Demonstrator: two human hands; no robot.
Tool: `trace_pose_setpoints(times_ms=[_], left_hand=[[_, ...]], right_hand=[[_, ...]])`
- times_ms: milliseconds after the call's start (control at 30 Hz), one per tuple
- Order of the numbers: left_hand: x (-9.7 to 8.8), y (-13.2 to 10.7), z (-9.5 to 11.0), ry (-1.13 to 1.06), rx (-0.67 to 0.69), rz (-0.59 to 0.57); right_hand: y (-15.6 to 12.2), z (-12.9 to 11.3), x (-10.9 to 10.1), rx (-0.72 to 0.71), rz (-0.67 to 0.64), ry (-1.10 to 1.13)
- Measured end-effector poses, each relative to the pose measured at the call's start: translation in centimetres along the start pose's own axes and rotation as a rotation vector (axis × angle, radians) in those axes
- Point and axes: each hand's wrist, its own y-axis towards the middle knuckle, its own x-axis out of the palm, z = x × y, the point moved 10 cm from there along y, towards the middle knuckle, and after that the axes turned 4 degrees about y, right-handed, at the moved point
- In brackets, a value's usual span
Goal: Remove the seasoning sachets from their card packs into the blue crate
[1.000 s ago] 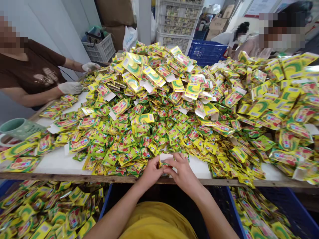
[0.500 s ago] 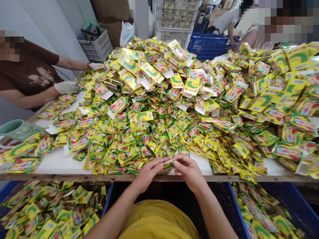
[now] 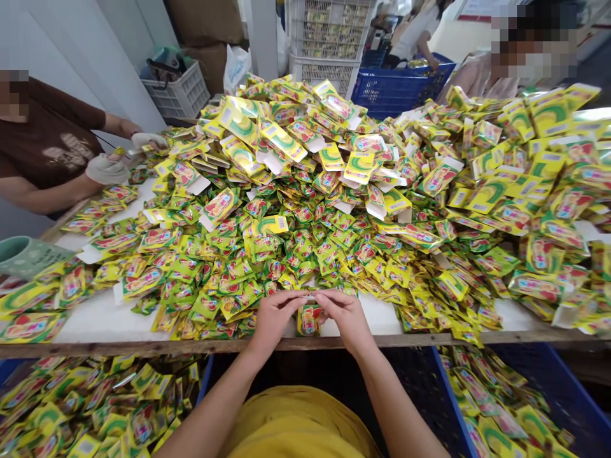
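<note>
Between my two hands, just above the table's front edge, is a small yellow-and-green printed carton (image 3: 309, 320) with a red picture on its face. My left hand (image 3: 273, 316) grips its top left, thumb and fingers pressed together. On the top right, my right hand (image 3: 344, 318) pinches it with thumb and fingertips. The carton's pale top edge shows between the thumbs; my fingers hide part of its sides. Right beyond my hands lie many small green and yellow sachets (image 3: 238, 270), with more cartons (image 3: 281, 141) heaped behind them.
Blue crates of filled packs stand below the table, at left (image 3: 90, 407) and right (image 3: 568, 407). A green mug (image 3: 33, 257) sits at the left edge. A co-worker's gloved hands (image 3: 107, 170) are at the left. White crates (image 3: 324, 38) are stacked behind.
The carton has turned so its printed face shows, and my hands now sit closer around its top. The co-worker's gloved hands have come together. The view has shifted slightly.
</note>
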Motion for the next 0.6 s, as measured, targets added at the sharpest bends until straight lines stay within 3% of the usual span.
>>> trace_pose_setpoints(times_ms=[367, 500, 600], left_hand=[[1.1, -0.4, 2.4, 0.115, 0.317, -0.054], [1.1, -0.1, 2.6, 0.138, 0.338, -0.091], [1.2, 0.0, 2.7, 0.166, 0.338, -0.119]], right_hand=[[0.2, -0.3, -0.3, 0.014, 0.029, 0.060], [0.9, -0.2, -0.1, 0.056, -0.008, -0.015], [1.2, -0.6, 0.0, 0.009, -0.050, -0.099]])
